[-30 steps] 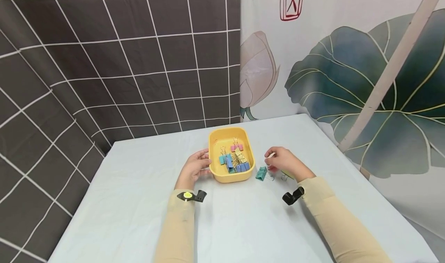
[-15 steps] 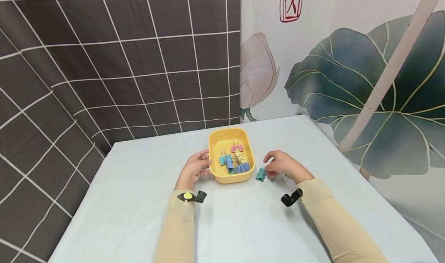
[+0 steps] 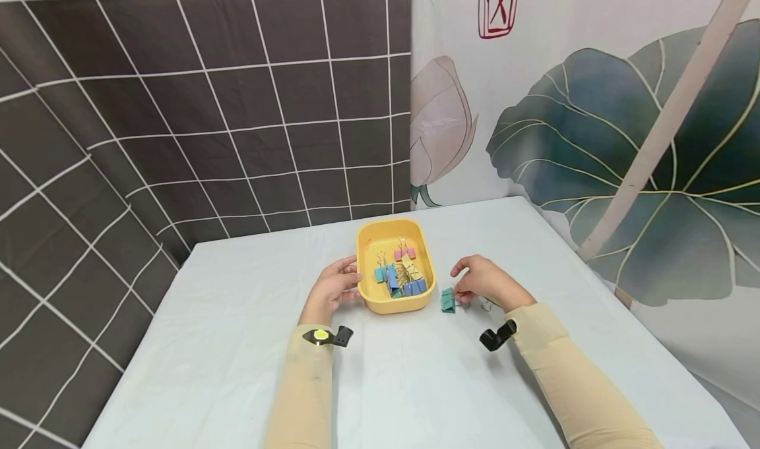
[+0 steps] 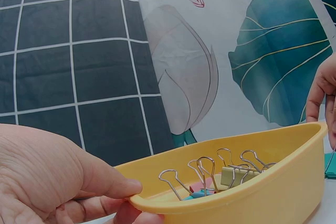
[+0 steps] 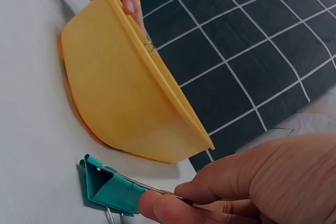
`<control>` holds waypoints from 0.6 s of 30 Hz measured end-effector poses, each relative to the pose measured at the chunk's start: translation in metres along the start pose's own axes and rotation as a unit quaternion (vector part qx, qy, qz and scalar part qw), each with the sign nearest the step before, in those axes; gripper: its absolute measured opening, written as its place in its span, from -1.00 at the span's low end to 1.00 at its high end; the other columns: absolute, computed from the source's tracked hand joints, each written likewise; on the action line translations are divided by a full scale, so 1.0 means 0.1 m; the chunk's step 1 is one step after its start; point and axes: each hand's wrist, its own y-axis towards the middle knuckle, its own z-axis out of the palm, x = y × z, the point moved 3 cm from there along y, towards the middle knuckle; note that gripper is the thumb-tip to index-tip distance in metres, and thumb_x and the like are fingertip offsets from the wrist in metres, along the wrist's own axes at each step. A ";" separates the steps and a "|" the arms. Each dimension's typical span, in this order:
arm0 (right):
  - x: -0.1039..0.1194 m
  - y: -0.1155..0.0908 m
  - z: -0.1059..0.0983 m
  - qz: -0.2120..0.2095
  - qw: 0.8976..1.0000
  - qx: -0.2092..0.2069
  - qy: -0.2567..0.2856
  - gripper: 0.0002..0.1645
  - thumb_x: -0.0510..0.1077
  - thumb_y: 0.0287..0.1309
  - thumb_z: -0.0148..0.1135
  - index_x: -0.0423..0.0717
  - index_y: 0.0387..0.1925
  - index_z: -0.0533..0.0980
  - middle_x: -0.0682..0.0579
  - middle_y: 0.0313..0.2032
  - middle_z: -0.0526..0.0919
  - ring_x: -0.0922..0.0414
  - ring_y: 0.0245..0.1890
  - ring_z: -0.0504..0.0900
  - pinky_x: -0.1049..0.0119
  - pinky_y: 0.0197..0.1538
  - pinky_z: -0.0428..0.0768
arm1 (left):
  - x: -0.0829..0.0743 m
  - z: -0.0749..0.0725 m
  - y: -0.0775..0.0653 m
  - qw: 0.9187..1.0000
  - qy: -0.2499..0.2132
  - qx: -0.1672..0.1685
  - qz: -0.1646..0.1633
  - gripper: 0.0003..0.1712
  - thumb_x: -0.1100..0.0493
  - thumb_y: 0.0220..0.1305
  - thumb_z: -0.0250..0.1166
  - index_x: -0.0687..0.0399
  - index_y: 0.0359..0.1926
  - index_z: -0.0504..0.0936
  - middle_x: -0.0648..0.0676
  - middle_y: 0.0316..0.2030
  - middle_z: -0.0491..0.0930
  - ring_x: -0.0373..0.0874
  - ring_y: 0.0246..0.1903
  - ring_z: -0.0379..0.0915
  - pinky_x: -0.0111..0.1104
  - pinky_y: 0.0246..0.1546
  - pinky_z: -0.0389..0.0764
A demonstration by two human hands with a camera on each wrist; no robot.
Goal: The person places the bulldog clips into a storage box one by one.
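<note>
My left hand (image 3: 330,287) grips the left side of a yellow plastic tray (image 3: 396,306), thumb on the rim and fingers against the outside wall in the left wrist view. Several binder clips lie inside, among them a pink one (image 3: 405,254), a pale yellow one (image 4: 236,176) and a blue one (image 3: 414,287). Just right of the tray, my right hand (image 3: 488,283) pinches a wire handle of a teal binder clip (image 5: 113,188) between thumb and fingers. That clip's body stands close over the white cloth, its other handle pointing down.
Wire clip handles (image 3: 487,304) show on the table beneath my right hand, their clip mostly hidden. White cloth (image 3: 415,376) covers the table. A dark grid curtain (image 3: 285,106) and a lotus-print curtain (image 3: 457,159) hang behind it.
My right hand has shifted slightly left and down and taken hold of the teal binder clip, which has turned. The red clip under that hand is now hidden. My left hand and the tray stay put.
</note>
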 end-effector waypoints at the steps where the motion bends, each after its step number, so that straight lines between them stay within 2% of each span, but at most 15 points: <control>1: 0.00 0.00 -0.01 -0.001 1.000 0.000 0.003 -0.64 -0.38 0.21 0.29 -0.30 0.05 0.49 -0.13 -0.42 0.67 0.13 -0.53 0.65 0.30 -0.35 0.70 | 0.00 0.00 0.00 1.000 -0.001 0.000 0.000 -0.34 0.42 0.30 0.27 0.05 0.41 0.43 0.19 0.09 0.48 0.02 -0.07 0.59 -0.31 -0.34 0.75; 9: 0.09 0.02 -0.14 -0.021 1.000 0.012 -0.005 -0.64 -0.40 0.26 0.22 -0.36 0.08 0.46 -0.13 -0.38 0.70 0.14 -0.51 0.66 0.19 -0.25 0.74 | -0.01 -0.01 0.02 1.000 -0.003 0.000 0.002 -0.33 0.42 0.30 0.26 0.06 0.41 0.43 0.20 0.09 0.49 0.02 -0.08 0.59 -0.31 -0.33 0.75; 18: 0.25 0.03 -0.37 -0.037 0.999 0.010 -0.018 -0.61 -0.42 0.30 0.13 -0.41 0.15 0.41 -0.16 -0.33 0.71 0.15 -0.48 0.66 0.30 -0.28 0.74 | 0.00 -0.01 0.02 1.000 -0.004 0.008 -0.002 -0.31 0.43 0.30 0.25 0.07 0.43 0.40 0.21 0.10 0.47 0.04 -0.06 0.58 -0.30 -0.32 0.75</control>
